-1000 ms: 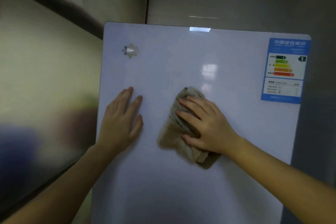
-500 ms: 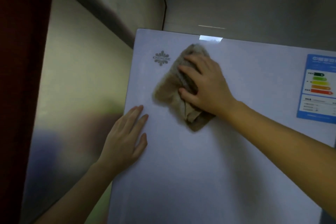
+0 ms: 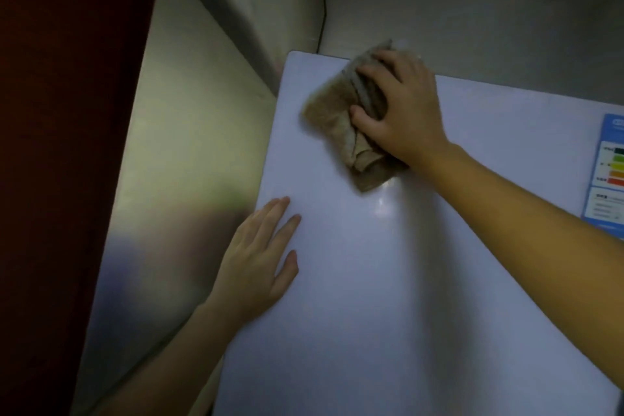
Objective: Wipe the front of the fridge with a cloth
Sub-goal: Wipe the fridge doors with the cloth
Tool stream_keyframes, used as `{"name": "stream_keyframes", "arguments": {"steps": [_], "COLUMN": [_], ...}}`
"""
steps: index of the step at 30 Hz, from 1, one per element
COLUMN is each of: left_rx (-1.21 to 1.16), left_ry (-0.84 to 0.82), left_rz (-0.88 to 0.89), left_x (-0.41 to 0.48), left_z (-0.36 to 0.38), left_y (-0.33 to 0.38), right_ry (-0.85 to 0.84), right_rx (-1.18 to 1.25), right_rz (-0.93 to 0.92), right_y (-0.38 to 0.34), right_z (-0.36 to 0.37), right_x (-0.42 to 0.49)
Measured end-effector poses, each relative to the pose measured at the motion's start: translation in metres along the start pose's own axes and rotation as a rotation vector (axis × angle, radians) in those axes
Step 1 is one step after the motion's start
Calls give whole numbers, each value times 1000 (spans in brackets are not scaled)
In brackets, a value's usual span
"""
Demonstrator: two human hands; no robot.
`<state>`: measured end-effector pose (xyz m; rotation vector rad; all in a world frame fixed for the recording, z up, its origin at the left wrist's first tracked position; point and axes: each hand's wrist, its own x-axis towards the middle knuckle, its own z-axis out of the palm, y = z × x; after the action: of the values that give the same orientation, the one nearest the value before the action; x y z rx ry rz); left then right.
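My left hand (image 3: 258, 260) and right hand (image 3: 400, 108): both bare, no rings, gloves or watch. Forearms bare too (no sleeve reaches into view). Nails short, unpainted.

Partly hidden and cut off

The blue energy label with coloured bars (image 3: 607, 176) runs off the right edge, its print unreadable; the crumpled tan cloth (image 3: 332, 111) lies partly under the right hand (image 3: 401, 108).

Left hand (image 3: 258, 260) flat, right hand (image 3: 398, 105) pressing
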<state>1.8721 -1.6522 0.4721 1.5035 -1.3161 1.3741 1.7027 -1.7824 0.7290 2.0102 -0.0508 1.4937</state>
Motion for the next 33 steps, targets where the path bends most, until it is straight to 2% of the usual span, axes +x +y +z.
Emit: {"name": "stream_keyframes", "arguments": {"steps": [3,7,9,12,16,18,20,25,27,30,33], "left_rx": [-1,-18,-33,-37,-37,-49,-64,-56,-66,-37,-31], "left_ry": [-20,-12,-6,3,-17,-20,-22,-43,-44,-57,-86], "left_rz": [-1,-2,-1,-10,-45,-69,-94,-102,-58,51,72], "left_x": [-6,-9,-9,-9,-9,-9,-8,-7,-6,-5,1], "left_z": [0,1,1,2,3,3,2,-3,-5,-7,-2], "left_y": [0,0,1,1,6,10,14,21,23,31,45], "right_ry": [-85,-228,-248,-173,-11,22,-9,-268,-336,-344,-273], "right_rx": [12,12,29,-13,-71,-71,-50,10,19,15,-38], "right_rz": [-72,-384,-472,-389,-29,82,61,-284,-369,-398,-314], "right_y": [-20,-33,-25,3,32,29,18,-18,-26,-18,11], "right_z": [6,8,3,-18,-39,-40,-36,-25,-25,-32,-42], "right_x": [-18,-77,-106,-133,-164,-184,-211,-288,-309,-315,-300]}}
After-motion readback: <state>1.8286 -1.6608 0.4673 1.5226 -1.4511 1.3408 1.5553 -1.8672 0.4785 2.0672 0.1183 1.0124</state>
